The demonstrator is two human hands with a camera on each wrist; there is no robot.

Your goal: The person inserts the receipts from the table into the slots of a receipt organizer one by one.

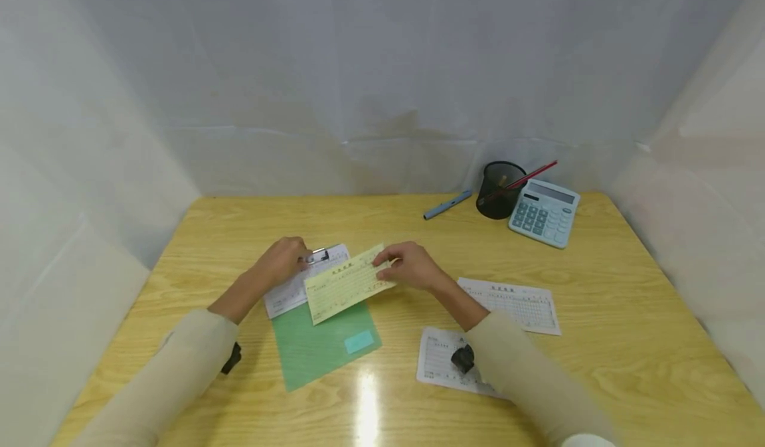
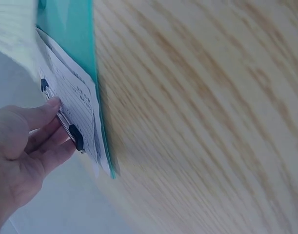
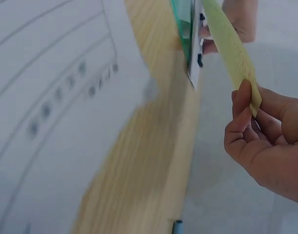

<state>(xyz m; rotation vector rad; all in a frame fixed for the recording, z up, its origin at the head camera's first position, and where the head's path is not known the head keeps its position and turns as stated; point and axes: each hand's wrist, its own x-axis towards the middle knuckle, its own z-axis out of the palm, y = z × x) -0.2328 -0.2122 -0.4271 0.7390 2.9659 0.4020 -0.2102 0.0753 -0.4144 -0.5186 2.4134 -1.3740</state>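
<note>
A green clipboard lies on the table with white printed forms under its metal clip. My left hand grips that clip; in the left wrist view the thumb presses on it and the fingers curl beneath. Over the clipboard my right hand holds a yellow printed slip, its end pinched between thumb and fingers in the right wrist view. The slip is raised and overlaps part of the white forms in the head view. A pale blue label sits on the clipboard's lower part.
Two white printed forms lie on the right: one form farther back, another form partly under the right sleeve. At the back stand a black mesh pen cup with a red pencil, a light blue calculator and a blue pen.
</note>
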